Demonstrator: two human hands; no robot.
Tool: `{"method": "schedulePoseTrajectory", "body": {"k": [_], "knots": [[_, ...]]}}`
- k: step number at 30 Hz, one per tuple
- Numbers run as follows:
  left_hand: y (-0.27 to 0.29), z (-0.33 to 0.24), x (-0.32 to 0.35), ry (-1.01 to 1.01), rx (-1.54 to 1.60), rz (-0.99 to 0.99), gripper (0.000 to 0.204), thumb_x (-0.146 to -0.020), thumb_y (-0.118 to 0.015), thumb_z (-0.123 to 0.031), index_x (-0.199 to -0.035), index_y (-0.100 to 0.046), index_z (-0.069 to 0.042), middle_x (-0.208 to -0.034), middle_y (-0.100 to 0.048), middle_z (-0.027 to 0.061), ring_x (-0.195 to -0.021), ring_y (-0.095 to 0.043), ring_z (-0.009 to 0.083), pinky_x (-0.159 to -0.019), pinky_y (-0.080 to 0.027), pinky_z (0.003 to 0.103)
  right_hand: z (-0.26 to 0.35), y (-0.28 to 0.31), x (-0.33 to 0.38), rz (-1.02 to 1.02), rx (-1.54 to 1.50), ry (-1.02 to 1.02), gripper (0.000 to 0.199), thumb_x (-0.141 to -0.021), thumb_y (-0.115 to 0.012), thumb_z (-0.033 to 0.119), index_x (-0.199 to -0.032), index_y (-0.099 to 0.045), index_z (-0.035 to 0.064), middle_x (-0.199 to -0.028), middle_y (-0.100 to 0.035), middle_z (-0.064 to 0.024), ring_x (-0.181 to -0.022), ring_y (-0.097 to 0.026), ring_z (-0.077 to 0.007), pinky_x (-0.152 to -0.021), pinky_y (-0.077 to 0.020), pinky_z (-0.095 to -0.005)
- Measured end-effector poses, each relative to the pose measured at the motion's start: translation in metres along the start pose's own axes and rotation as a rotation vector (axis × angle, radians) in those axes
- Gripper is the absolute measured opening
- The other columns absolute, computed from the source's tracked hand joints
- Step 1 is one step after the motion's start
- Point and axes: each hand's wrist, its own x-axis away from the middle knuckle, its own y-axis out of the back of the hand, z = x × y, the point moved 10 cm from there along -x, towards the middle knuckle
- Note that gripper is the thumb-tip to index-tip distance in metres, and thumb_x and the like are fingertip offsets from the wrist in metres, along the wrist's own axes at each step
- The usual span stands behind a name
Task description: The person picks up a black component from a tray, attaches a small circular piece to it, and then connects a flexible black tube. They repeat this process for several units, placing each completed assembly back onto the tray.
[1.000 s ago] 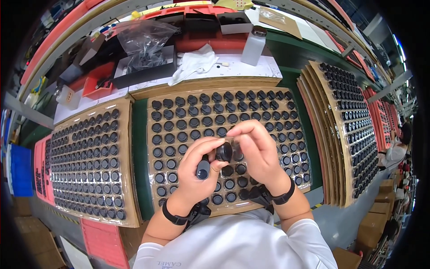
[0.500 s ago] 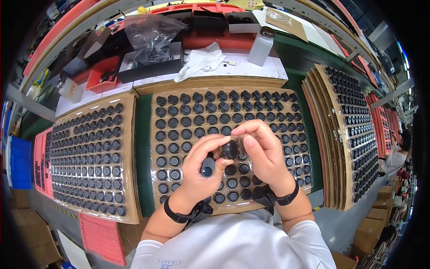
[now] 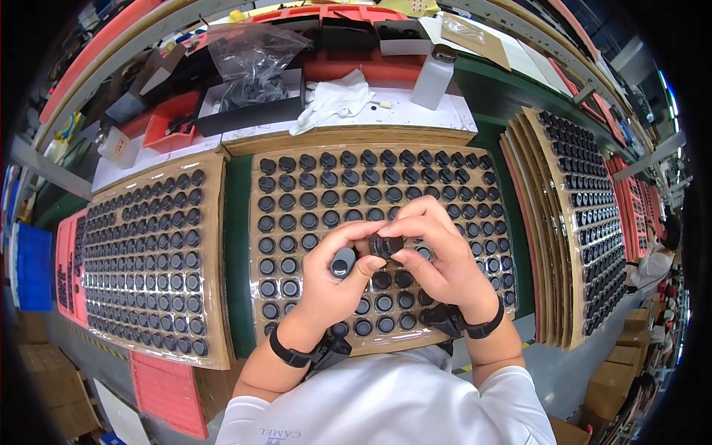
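Over the middle of a brown tray (image 3: 389, 343) of small black round parts, both of my hands meet at one dark round knob-like part (image 3: 385, 245). My left hand (image 3: 331, 289) grips it from the left between thumb and index finger. Tucked in the same hand, a dark cylinder with a grey end (image 3: 343, 262) sticks out between the fingers. From the right, my right hand (image 3: 452, 263) pinches the part with its thumb below and fingers above. My fingers cover much of the part, so its exact kind cannot be made out.
Another filled tray (image 3: 213, 259) lies on the left, with a tilted stack of trays (image 3: 567, 245) on the right. Behind are a white cloth (image 3: 337, 96), a bottle (image 3: 432, 80), a plastic bag (image 3: 252, 63) in a black box and a red bin (image 3: 169, 127).
The part has turned from showing its round face to showing its side. My right fingertips have come down onto it; the grey-ended cylinder has shifted slightly upward in my left hand.
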Motion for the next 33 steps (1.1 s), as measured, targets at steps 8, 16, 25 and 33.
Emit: {"method": "schedulePoseTrajectory", "body": {"k": [8,16,25,33], "knots": [[-0.004,0.008,-0.003,0.064,0.057,0.032,0.035,-0.084,-0.065,-0.016,-0.112,-0.056,0.003,-0.097,-0.061,0.0079,-0.075,-0.052,0.0089,-0.073,-0.043,0.023,-0.029,0.01,0.005,0.052,-0.117,-0.121,0.022,-0.083,-0.059,0.005,-0.104,-0.056,0.0032,-0.093,-0.053,-0.0066,-0.088,-0.05,-0.0151,-0.077,-0.0417,-0.0265],[-0.002,0.018,-0.005,0.156,0.175,-0.031,0.028,-0.086,-0.062,-0.019,-0.102,-0.058,0.003,-0.102,-0.061,0.0142,-0.073,-0.052,0.0132,-0.072,-0.043,0.027,-0.187,0.119,0.053,-0.109,0.215,-0.612,0.019,-0.084,-0.06,0.008,-0.101,-0.055,-0.0002,-0.082,-0.056,-0.0012,-0.07,-0.051,-0.0075,-0.066,-0.0447,-0.0227],[-0.008,0.021,-0.011,0.15,0.196,-0.047,0.014,-0.085,-0.058,-0.007,-0.094,-0.058,0.003,-0.101,-0.06,0.0165,-0.074,-0.054,0.016,-0.07,-0.043,0.029,-0.222,0.152,0.075,0.031,0.786,-0.734,0.019,-0.077,-0.064,0.018,-0.089,-0.065,0.0042,-0.093,-0.063,-0.0149,-0.09,-0.06,-0.0316,-0.079,-0.0488,-0.0396],[0.006,0.026,0.002,0.149,0.159,-0.037,0.017,-0.084,-0.056,-0.005,-0.099,-0.056,0.002,-0.101,-0.057,0.0149,-0.073,-0.052,0.0147,-0.068,-0.043,0.027,-0.196,0.126,0.051,0.066,0.972,-0.577,0.023,-0.072,-0.067,0.023,-0.082,-0.064,0.002,-0.088,-0.061,-0.0175,-0.089,-0.059,-0.0327,-0.075,-0.0497,-0.041]]}}
